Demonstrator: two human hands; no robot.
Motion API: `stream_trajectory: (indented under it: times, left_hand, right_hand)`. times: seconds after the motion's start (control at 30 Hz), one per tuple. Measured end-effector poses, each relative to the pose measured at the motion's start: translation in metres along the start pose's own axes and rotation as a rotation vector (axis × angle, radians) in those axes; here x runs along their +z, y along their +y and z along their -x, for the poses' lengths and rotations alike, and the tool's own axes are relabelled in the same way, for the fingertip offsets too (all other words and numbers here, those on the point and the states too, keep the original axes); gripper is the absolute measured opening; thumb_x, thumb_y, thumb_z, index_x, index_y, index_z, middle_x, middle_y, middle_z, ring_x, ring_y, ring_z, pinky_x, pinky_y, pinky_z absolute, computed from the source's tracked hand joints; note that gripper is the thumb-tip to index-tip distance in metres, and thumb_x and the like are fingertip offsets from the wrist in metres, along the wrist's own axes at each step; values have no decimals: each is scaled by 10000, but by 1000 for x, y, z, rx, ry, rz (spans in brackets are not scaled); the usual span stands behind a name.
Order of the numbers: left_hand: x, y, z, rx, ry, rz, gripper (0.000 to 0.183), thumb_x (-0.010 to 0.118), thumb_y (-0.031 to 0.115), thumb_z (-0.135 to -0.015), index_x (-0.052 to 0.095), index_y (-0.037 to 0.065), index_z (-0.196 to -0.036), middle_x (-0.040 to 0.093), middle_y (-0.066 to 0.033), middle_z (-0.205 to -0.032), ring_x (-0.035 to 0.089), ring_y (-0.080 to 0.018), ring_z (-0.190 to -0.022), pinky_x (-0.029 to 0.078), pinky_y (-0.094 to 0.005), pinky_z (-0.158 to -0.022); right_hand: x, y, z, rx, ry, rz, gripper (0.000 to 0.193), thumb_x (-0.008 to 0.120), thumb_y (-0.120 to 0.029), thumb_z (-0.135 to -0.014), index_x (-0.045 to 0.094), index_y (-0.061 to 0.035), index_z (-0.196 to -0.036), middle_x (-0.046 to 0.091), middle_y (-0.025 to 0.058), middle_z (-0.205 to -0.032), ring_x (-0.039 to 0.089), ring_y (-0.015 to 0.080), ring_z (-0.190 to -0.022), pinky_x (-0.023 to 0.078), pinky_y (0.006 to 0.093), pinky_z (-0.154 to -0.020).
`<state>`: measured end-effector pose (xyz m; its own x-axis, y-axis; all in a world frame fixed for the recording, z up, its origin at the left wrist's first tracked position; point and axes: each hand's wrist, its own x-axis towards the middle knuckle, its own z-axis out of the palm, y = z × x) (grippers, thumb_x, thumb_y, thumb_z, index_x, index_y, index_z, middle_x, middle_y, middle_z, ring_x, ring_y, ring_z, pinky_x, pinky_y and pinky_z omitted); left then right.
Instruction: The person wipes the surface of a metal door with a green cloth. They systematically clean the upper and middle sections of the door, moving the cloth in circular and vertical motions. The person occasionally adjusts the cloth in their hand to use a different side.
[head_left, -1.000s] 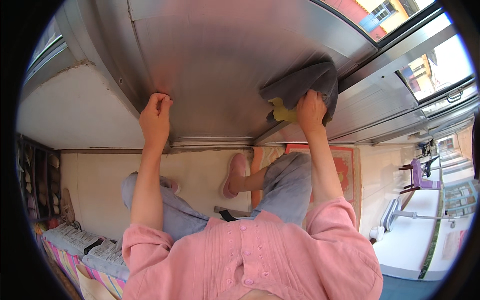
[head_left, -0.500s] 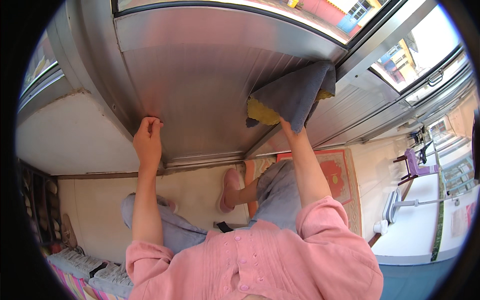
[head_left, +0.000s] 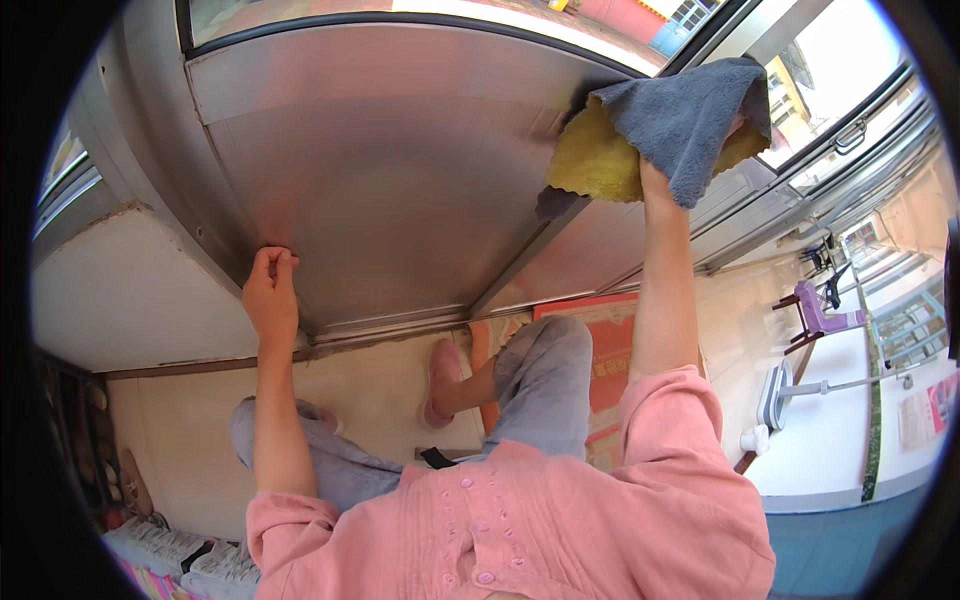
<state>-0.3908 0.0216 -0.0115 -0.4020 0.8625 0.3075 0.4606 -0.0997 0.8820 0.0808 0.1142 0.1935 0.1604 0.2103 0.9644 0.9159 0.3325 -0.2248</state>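
Observation:
A cloth (head_left: 675, 115), grey-blue on one side and yellow on the other, drapes over my right hand (head_left: 655, 178). That hand is closed on it, with most of its fingers hidden in the folds. It is at the upper right corner of the metal door panel (head_left: 370, 180), by the door's upright frame and below the window glass. My left hand (head_left: 270, 292) is curled closed near the panel's lower left edge, beside the frame. Nothing shows in its fingers.
Below the door lies a red patterned mat (head_left: 612, 350) on the pale tiled floor (head_left: 180, 420). A shoe rack (head_left: 80, 430) stands at the left. Farther right are a purple chair (head_left: 825, 312) and a standing fan-like appliance (head_left: 775, 395). My legs are bent beneath me.
My right hand has moved up and to the right with the cloth, showing more of its yellow side. My left hand stays closed by the frame. The view has shifted slightly.

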Motion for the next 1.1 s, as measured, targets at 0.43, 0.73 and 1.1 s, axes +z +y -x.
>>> stream_trajectory:
  times: [0.43, 0.73, 1.1]
  left_hand:
    - [0, 1, 1, 8, -1, 13, 165, 592, 218, -1044, 643, 64, -1010, 750, -43, -893, 643, -150, -752, 491, -299, -737]
    - [3, 3, 4, 24, 4, 2, 181, 602, 223, -1043, 649, 56, -995, 745, -29, -871, 639, -127, -749, 485, -294, -721]
    - [0, -3, 3, 20, 21, 14, 191, 606, 241, -1041, 658, 61, -1006, 748, -37, -887, 652, -122, -796, 484, -270, -768]
  right_hand:
    - [-34, -6, -34, -259, -73, 60, 744, 664, -212, -989, 246, -25, -1576, 418, 178, -1460, 419, 333, -1351, 280, 455, -1185]
    - [-41, -30, -188, -377, -22, 348, 718, 689, -223, -948, 312, -13, -1522, 417, 224, -1434, 434, 390, -1309, 307, 494, -1141]
    - [-34, -27, 16, -486, -179, 351, 635, 691, -230, -911, 425, 14, -1433, 415, 295, -1391, 451, 478, -1237, 356, 518, -1080]
